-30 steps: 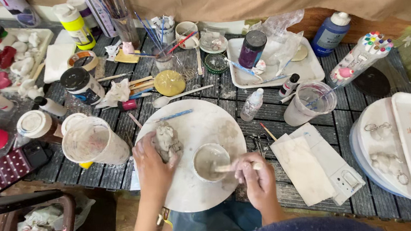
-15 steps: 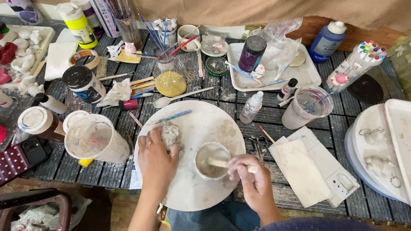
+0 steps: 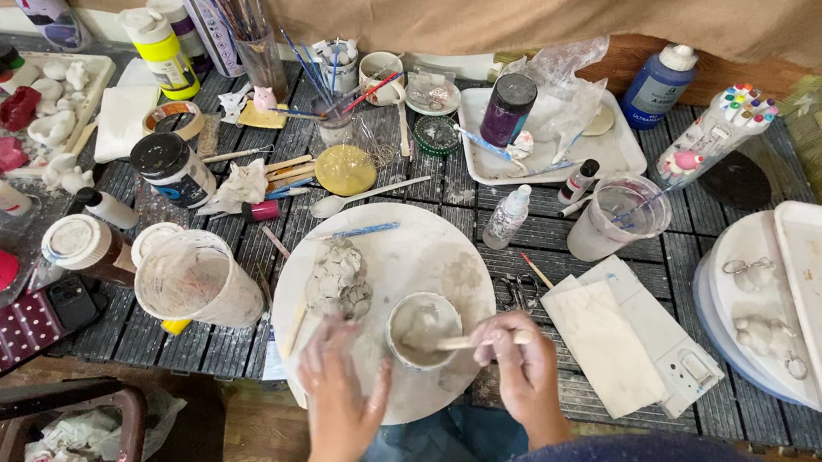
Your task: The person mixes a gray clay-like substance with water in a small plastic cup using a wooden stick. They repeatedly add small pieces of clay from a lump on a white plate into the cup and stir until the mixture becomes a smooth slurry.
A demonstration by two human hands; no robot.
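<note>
Now your left hand [image 3: 339, 399] has slid off the grey clay lump [image 3: 337, 280] toward the near edge of the round white board [image 3: 433, 249], fingers spread flat and gripping nothing; your right hand [image 3: 515, 352] stays curled around the wooden stick [image 3: 462, 342], its tip in the small cup [image 3: 423, 328] of pale slurry, so the stirring looks ongoing. That board, chalky and smeared, sits at the slatted tabletop's [image 3: 406, 176] near edge. The lump is knobbly and matte, mid-board; the cup stands just beside it, toward you
</note>
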